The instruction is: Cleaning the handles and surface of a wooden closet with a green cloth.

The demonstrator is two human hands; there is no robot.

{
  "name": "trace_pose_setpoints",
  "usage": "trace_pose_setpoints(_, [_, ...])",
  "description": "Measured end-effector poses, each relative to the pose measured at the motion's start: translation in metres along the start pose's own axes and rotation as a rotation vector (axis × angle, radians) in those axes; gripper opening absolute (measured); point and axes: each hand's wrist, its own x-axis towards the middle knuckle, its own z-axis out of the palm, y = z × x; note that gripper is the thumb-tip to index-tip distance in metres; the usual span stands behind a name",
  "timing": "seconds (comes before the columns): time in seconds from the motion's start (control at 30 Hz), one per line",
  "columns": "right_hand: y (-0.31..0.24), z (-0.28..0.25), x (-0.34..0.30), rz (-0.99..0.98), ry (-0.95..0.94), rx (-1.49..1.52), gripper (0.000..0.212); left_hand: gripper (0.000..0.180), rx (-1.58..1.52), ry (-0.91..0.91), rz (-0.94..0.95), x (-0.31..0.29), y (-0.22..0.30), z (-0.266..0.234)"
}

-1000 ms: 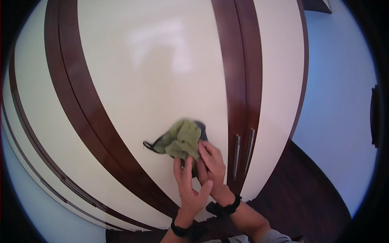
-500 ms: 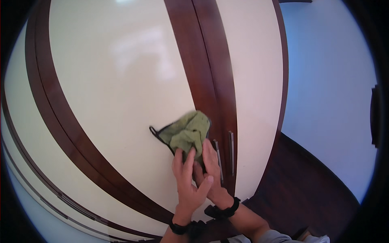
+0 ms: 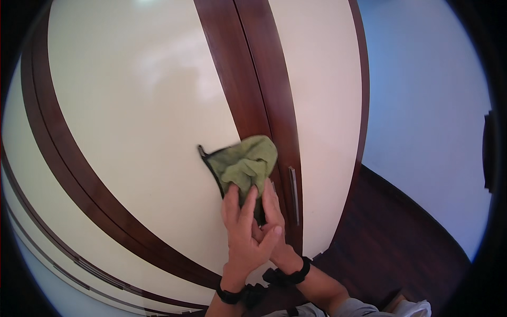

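A crumpled green cloth (image 3: pixel 247 164) with a black edge and a small black loop sits in front of the wardrobe doors. My left hand (image 3: pixel 243 227) grips its lower left part, fingertips pressed into the folds. My right hand (image 3: pixel 273 211) lies close beside and partly behind the left, fingers pointing up against the cloth's lower right side. The left hand hides part of the right palm. Both wrists carry black bands.
Cream wardrobe doors (image 3: pixel 142 105) with dark brown vertical strips (image 3: pixel 248 68) fill the view. A long metal handle (image 3: pixel 294 195) stands out just right of my hands. A dark wooden floor (image 3: pixel 380 238) and a pale wall (image 3: pixel 422 105) lie to the right.
The view has turned slightly, so the doors shift left. The cloth has spread and turned a little in my hands, its loop now higher; both hands keep hold of it.
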Motion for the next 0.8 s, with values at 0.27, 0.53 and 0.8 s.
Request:
trace_pose_setpoints(0.27, [0.015, 0.0, -0.028, -0.06, -0.07, -0.061, 0.082, 0.078, -0.183, 0.062, -0.14, -0.042, -0.019, 0.019])
trace_pose_setpoints(0.53, [0.024, -0.011, -0.055, 0.057, -0.112, -0.141, 0.085, 0.074, -0.224, 0.065, -0.147, -0.058, -0.019, 0.037])
trace_pose_setpoints(0.8, [0.034, -0.023, -0.065, 0.087, -0.18, -0.142, 0.085, 0.073, -0.242, 0.05, -0.226, -0.071, -0.018, 0.047])
